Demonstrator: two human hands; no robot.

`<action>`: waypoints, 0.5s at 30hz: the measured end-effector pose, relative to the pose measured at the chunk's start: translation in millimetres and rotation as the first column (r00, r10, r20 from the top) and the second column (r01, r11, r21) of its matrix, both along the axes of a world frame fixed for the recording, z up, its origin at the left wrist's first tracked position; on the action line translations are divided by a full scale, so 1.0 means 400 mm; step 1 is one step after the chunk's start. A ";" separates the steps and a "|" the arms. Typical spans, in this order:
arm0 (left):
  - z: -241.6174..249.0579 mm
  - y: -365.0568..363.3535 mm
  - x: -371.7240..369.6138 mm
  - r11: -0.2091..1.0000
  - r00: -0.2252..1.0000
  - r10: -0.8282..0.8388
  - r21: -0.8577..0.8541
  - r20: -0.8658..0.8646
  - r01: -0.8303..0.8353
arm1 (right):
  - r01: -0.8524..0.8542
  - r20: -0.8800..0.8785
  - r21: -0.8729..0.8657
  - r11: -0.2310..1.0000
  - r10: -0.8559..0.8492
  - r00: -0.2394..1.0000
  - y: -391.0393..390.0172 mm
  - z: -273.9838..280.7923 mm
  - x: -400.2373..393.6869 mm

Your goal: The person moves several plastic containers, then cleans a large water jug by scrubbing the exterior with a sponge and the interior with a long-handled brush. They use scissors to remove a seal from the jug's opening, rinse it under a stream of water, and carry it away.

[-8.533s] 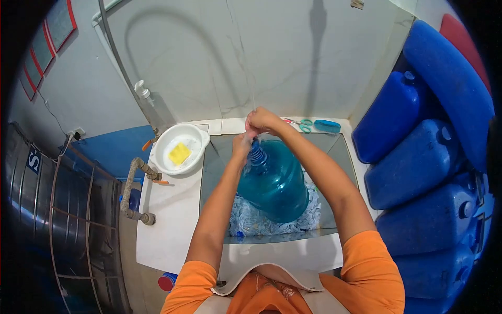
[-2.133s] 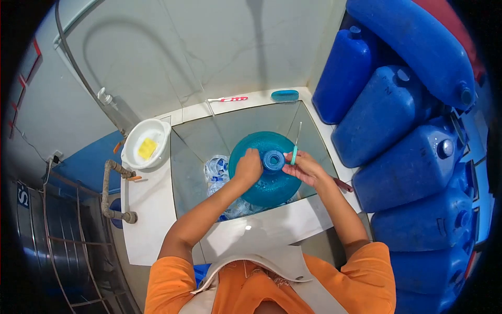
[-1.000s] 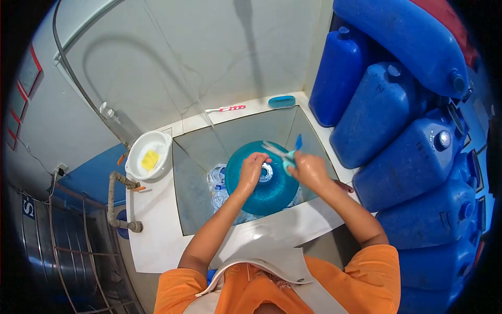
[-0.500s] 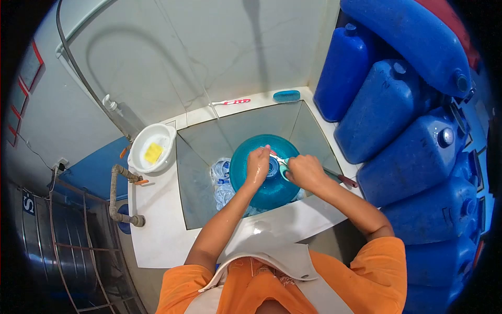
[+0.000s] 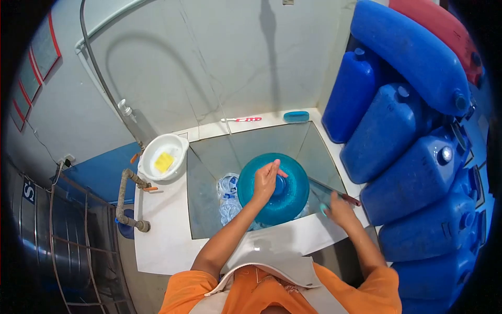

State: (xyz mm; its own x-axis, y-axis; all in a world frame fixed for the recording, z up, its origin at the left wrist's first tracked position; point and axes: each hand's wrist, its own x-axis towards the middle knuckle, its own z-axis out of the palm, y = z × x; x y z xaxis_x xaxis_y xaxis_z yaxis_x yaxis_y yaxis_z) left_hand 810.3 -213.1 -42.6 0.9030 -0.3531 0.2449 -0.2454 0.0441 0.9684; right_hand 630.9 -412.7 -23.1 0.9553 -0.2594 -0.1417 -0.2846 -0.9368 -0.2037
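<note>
A large round teal water jug [image 5: 298, 196] stands in the sink basin, seen from above with its neck at the centre. My left hand [image 5: 265, 180] is over the jug, just left of the neck, its fingers partly stretched and apart; nothing shows in it. At the right front of the sink, my right hand [image 5: 341, 209] is closed around teal-handled scissors [image 5: 324, 210], smeared by motion, with the dark blades pointing up and left. Near that hand lies a knife with a brown handle [image 5: 350, 199], across the sink's right edge.
Clear crumpled plastic pieces [image 5: 229, 193] with blue marks lie in the sink beside the jug. A white basin [image 5: 180, 152] with a yellow sponge [image 5: 163, 162] sits left. A red-and-white toothbrush [image 5: 246, 119] and blue brush [image 5: 296, 116] lie behind. Blue jerrycans [image 5: 384, 131] are stacked right.
My right hand has moved away from the jug's neck, right and toward me, with the scissors. My left hand has loosened its fingers beside the neck. The whole view has shifted slightly.
</note>
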 end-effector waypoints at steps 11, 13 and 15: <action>0.022 0.044 0.021 0.649 0.635 -0.304 -0.642 -0.710 -0.408 | -0.170 0.079 0.095 0.981 0.163 0.984 0.042 0.000 -0.002; 0.032 0.060 0.017 0.631 0.611 -0.272 -0.617 -0.743 -0.470 | -0.399 0.470 0.138 0.907 0.295 0.832 0.189 0.112 0.104; 0.039 0.092 0.018 0.601 0.590 -0.245 -0.598 -0.769 -0.530 | -0.529 0.604 0.109 0.842 0.366 0.708 0.256 0.080 0.203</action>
